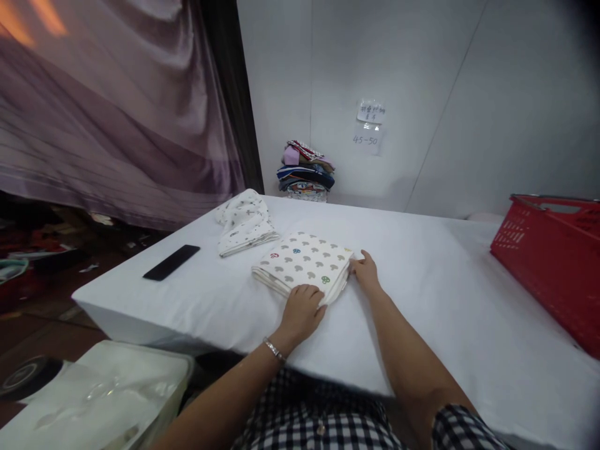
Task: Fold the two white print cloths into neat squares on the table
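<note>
Folded cloth (pixel 304 261) at centre frame, left hand (pixel 302 309) and right hand (pixel 365 272) both on it.
It lies flat on the white desk (pixel 422 300). The left hand rests palm-down, not gripping, pressing the near edge. The right hand meets the right corner, and I can't tell whether it pinches or merely touches. Risk, as I judge it: a pull from 1 side alone could slide the stacked layers askew, or shove the bundle toward the second cloth (pixel 244 222) at upper left.
</note>
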{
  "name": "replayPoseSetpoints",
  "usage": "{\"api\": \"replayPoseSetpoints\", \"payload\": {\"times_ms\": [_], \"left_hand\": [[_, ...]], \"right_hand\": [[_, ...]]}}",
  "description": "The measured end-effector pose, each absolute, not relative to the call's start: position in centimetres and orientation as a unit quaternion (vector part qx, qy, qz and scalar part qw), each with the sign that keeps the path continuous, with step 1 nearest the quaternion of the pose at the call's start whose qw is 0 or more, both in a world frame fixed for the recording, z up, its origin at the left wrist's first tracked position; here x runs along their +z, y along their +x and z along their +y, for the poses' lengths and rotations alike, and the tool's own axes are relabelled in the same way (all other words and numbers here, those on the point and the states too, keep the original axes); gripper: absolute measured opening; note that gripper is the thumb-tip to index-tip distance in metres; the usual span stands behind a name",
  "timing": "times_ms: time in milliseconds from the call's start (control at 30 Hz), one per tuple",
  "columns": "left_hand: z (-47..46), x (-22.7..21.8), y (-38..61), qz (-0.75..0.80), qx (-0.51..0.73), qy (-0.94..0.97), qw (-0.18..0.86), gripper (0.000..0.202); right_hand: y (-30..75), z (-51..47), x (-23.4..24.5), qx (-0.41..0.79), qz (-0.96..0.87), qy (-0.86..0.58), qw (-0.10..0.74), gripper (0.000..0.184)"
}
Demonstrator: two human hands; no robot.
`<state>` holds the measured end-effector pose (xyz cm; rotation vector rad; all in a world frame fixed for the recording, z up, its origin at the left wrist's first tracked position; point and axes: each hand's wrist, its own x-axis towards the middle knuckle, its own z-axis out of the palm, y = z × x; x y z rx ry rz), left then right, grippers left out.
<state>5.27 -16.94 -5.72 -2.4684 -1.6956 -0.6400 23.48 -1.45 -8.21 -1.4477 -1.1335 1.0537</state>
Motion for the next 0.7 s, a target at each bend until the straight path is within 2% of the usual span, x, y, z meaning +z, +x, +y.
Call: {"api": "replayPoseSetpoints", "payload": {"times_ms": [133, 300, 700], "left_hand": [[-17.3, -5.6, 5.1, -0.554, -0.207, -0.805, 0.032, 0.034], [-17.1, -5.7, 5.0, -0.556, -0.217, -0.802, 0.032, 0.021], [-16.1, -6.0, 4.6, -0.627, -0.297, -0.72, -0.006, 0.021]], "right_hand": [[24.5, -1.4, -7.8, 0.459, -0.451, -0.615, 0.455, 0.079], [23.7, -2.1, -7.5, 0.521, -0.453, -0.591, 0.418, 0.082], [23.0, -2.0, -7.1, 0.613, -0.373, -0.486, 0.498, 0.081]]}}
